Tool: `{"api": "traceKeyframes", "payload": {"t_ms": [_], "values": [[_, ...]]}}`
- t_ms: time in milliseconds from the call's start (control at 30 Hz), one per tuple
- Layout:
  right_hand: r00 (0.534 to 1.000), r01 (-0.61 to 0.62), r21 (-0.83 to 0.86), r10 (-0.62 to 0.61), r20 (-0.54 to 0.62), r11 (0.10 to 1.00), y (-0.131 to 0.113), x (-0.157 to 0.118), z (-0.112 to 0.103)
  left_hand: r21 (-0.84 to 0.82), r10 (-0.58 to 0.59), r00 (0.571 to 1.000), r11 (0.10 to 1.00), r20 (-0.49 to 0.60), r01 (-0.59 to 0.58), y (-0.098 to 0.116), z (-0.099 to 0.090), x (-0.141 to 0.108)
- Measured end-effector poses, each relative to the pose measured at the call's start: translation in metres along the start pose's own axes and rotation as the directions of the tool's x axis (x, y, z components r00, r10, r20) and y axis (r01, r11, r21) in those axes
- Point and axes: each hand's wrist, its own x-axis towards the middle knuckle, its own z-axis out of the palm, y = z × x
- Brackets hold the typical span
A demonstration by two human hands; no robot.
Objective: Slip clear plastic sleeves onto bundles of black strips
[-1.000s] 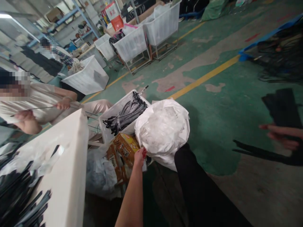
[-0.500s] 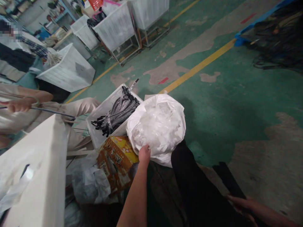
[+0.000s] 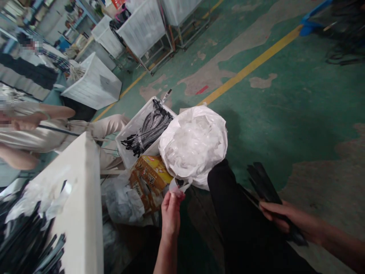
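While a bit of see-through plastic [image 3: 173, 185] is pinched between the thumb and fingers of the left hand [image 3: 171, 213], a bundle of flat black strips [image 3: 265, 184] is gripped in the right hand [image 3: 288, 220], over toward the lower right of the frame. So yeah, the two hands are kept well apart, both closed on something. The plastic is held around the lower middle of the frame, right by the near edge of a big white sack [image 3: 195, 146]; whether it's joined to anything in there can't be told. That sack is stuffed with crumpled clear plastic, and a knee in black trousers [image 3: 224, 190] is seen up against its lower right side.

Just left of the sack, a beat-up brown and yellow carton [image 3: 151, 173] is squeezed in, with a cloudy plastic bag [image 3: 121, 201] beside it. Above the carton, a pile of dark strips [image 3: 148, 131] is held in a white tub [image 3: 121, 154].

Over at the lower left, more black strips [image 3: 21, 239] and some loose clear wrap [image 3: 31, 199] are spread on a white table [image 3: 87, 213]. A long dark strip [image 3: 58, 130] is held by a co-worker in pale clothes [image 3: 45, 135], at the left edge. Up top, white bins [image 3: 142, 32] are parked on metal frames, and the green floor [image 3: 285, 114] is crossed by a yellow line [image 3: 253, 70].
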Motion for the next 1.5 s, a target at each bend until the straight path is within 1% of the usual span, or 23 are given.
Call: {"api": "traceKeyframes", "payload": {"t_ms": [67, 133, 200, 267, 367, 433, 500, 600, 700, 767, 833, 967, 1033, 1100, 1167, 1233, 1267, 1333, 1367, 1433, 1500], "values": [[0.991, 0.132, -0.051, -0.129, 0.046, 0.990, -0.021, -0.017, 0.016, 0.071, 0.016, 1.000, 0.997, 0.010, -0.017, 0.007, -0.001, -0.028], [0.967, 0.241, -0.135, -0.226, 0.121, 0.961, -0.037, -0.033, 0.036, 0.193, 0.036, 0.998, 0.980, 0.052, -0.045, 0.012, 0.001, -0.054], [0.940, 0.309, -0.243, -0.257, 0.223, 0.920, -0.045, -0.043, 0.059, 0.285, 0.034, 0.993, 0.956, 0.110, -0.064, 0.016, 0.005, -0.078], [0.908, 0.370, -0.339, -0.260, 0.328, 0.865, -0.047, -0.049, 0.085, 0.333, 0.009, 0.985, 0.940, 0.174, -0.068, 0.017, 0.009, -0.102], [0.845, 0.485, -0.394, -0.302, 0.442, 0.781, -0.044, -0.051, 0.122, 0.375, -0.021, 0.964, 0.923, 0.264, -0.082, 0.012, 0.013, -0.131], [0.820, 0.537, -0.398, -0.350, 0.452, 0.744, -0.040, -0.051, 0.142, 0.401, -0.028, 0.959, 0.912, 0.284, -0.092, 0.007, 0.012, -0.147], [0.814, 0.559, -0.399, -0.389, 0.432, 0.727, -0.038, -0.053, 0.155, 0.405, -0.019, 0.960, 0.909, 0.279, -0.099, 0.003, 0.009, -0.158], [0.796, 0.596, -0.378, -0.464, 0.388, 0.708, -0.043, -0.058, 0.162, 0.352, -0.042, 0.959, 0.934, 0.282, -0.063, 0.001, -0.001, -0.172], [0.753, 0.658, -0.331, -0.584, 0.302, 0.677, -0.058, -0.064, 0.164, 0.282, -0.101, 0.949, 0.959, 0.299, 0.013, 0.003, -0.014, -0.184], [0.731, 0.682, -0.298, -0.633, 0.253, 0.668, -0.070, -0.068, 0.167, 0.250, -0.119, 0.948, 0.967, 0.295, 0.043, 0.005, -0.022, -0.192], [0.719, 0.694, -0.272, -0.657, 0.225, 0.667, -0.080, -0.073, 0.172, 0.231, -0.115, 0.952, 0.972, 0.282, 0.049, 0.007, -0.030, -0.197], [0.684, 0.729, -0.230, -0.698, 0.212, 0.644, -0.087, -0.080, 0.186, 0.244, -0.119, 0.951, 0.969, 0.286, 0.048, 0.009, -0.041, -0.200], [0.668, 0.744, -0.223, -0.710, 0.223, 0.630, -0.087, -0.082, 0.193, 0.284, -0.138, 0.933, 0.958, 0.332, 0.041, 0.009, -0.047, -0.199], [0.662, 0.750, -0.213, -0.715, 0.226, 0.627, -0.086, -0.081, 0.199, 0.343, -0.162, 0.897, 0.939, 0.411, 0.013, 0.007, -0.052, -0.197], [0.668, 0.744, -0.202, -0.712, 0.216, 0.636, -0.087, -0.075, 0.204, 0.385, -0.170, 0.862, 0.922, 0.478, -0.032, 0.005, -0.057, -0.195], [0.682, 0.731, -0.210, -0.704, 0.197, 0.649, -0.089, -0.064, 0.207, 0.396, -0.164, 0.847, 0.916, 0.506, -0.059, 0.001, -0.060, -0.194], [0.690, 0.724, -0.221, -0.699, 0.190, 0.654, -0.090, -0.057, 0.208, 0.385, -0.172, 0.842, 0.922, 0.511, -0.045, -0.001, -0.062, -0.193], [0.706, 0.707, -0.246, -0.684, 0.185, 0.663, -0.088, -0.043, 0.209, 0.315, -0.204, 0.843, 0.948, 0.498, 0.044, -0.005, -0.063, -0.190], [0.715, 0.697, -0.259, -0.672, 0.192, 0.668, -0.086, -0.036, 0.208, 0.247, -0.218, 0.853, 0.963, 0.475, 0.109, -0.007, -0.063, -0.189], [0.742, 0.670, -0.292, -0.630, 0.230, 0.682, -0.074, -0.028, 0.205, 0.057, -0.221, 0.893, 0.975, 0.392, 0.216, -0.010, -0.064, -0.183], [0.772, 0.635, -0.330, -0.563, 0.295, 0.698, -0.056, -0.027, 0.202, -0.142, -0.216, 0.935, 0.954, 0.283, 0.263, -0.010, -0.065, -0.175]]}}
